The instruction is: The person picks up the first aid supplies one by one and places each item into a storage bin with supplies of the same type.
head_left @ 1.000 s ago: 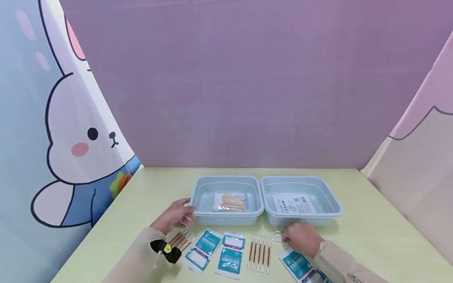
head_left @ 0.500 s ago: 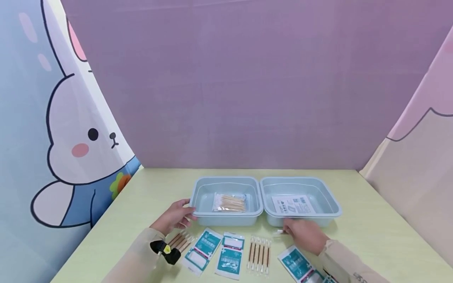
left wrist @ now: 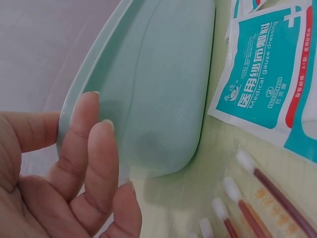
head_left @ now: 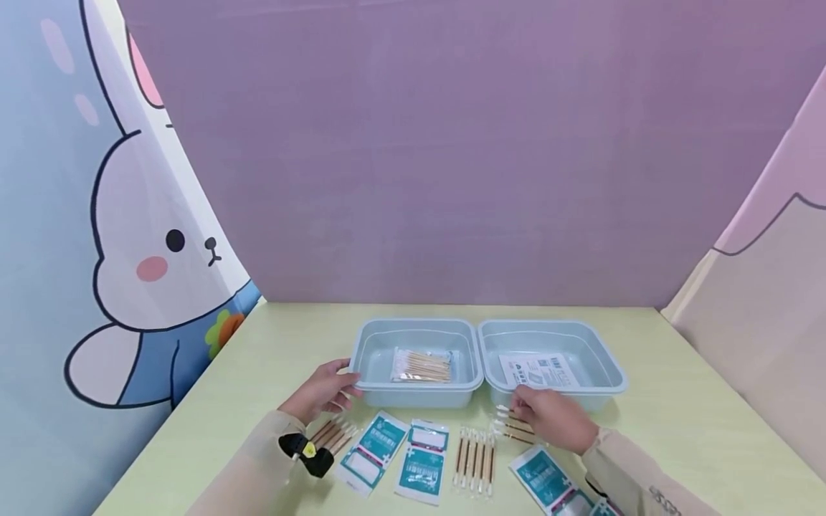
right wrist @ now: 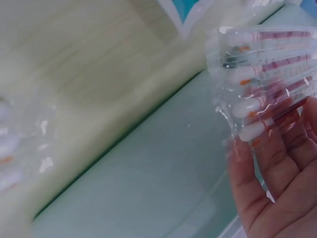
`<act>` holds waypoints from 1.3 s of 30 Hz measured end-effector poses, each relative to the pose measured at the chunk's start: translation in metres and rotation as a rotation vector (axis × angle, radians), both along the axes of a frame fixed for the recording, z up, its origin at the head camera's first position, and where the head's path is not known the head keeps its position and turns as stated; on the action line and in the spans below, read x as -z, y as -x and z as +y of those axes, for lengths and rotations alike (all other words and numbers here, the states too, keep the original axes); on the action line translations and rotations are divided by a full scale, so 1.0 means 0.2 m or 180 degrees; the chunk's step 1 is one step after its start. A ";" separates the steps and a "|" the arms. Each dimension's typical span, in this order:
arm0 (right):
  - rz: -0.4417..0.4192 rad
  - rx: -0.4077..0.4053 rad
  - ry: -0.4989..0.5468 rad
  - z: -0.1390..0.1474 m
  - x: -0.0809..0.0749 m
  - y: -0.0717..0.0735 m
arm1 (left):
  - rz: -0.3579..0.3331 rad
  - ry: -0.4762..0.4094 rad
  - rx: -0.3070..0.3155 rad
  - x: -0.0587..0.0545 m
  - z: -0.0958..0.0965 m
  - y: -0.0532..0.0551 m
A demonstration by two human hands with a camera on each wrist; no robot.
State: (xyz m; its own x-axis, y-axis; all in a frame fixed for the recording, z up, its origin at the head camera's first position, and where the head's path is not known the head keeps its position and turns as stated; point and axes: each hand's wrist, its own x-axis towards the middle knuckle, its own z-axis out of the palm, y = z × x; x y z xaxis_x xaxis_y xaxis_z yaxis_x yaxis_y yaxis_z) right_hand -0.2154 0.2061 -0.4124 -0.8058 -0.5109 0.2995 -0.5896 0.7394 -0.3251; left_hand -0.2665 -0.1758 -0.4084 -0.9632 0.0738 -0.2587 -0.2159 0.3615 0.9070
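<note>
My left hand (head_left: 323, 393) grips the rim of the left pale blue plastic basin (head_left: 416, 398) at its near left corner; in the left wrist view several fingers curl outside the wall. A clear bag of wooden cotton swabs (head_left: 422, 366) lies in that basin. My right hand (head_left: 556, 417) pinches a clear packet of iodine swabs (right wrist: 270, 84), white tips and brownish-red tubes, by its edge. It hangs close in front of the right basin (head_left: 596, 403), which holds a white printed packet (head_left: 538, 370).
Between the hands lie two teal-and-white gauze dressing packets (head_left: 422, 462) and another iodine swab packet (head_left: 474, 460). More swabs (head_left: 332, 433) lie by my left wrist. Other teal packets (head_left: 545, 476) lie below my right forearm. A purple cloth wall (head_left: 452, 158) stands behind the table (head_left: 671, 430).
My right hand has risen slightly, lifting the iodine swab packet, which now shows more fully. My left hand keeps its hold on the basin rim.
</note>
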 end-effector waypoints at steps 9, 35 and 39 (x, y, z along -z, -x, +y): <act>-0.0029 0.0062 0.0133 0.02 -0.01 0.00 | -0.0047 -0.0032 -0.0032 0.00 0.01 -0.01; 0.0278 0.0023 0.1186 -0.04 -0.05 0.04 | 0.0017 -0.0149 0.0090 -0.02 0.00 -0.02; 0.0242 -0.0028 0.1207 -0.07 -0.07 0.06 | 0.0031 -0.0168 0.0133 -0.03 0.00 -0.02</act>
State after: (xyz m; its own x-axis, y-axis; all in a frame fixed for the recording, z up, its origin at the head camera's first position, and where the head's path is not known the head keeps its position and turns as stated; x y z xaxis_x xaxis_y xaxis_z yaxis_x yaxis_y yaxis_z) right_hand -0.2273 0.1922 -0.3991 -0.7702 -0.3591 0.5271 -0.6282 0.5700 -0.5296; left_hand -0.2625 -0.1760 -0.4033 -0.9614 0.1274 -0.2440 -0.1927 0.3216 0.9270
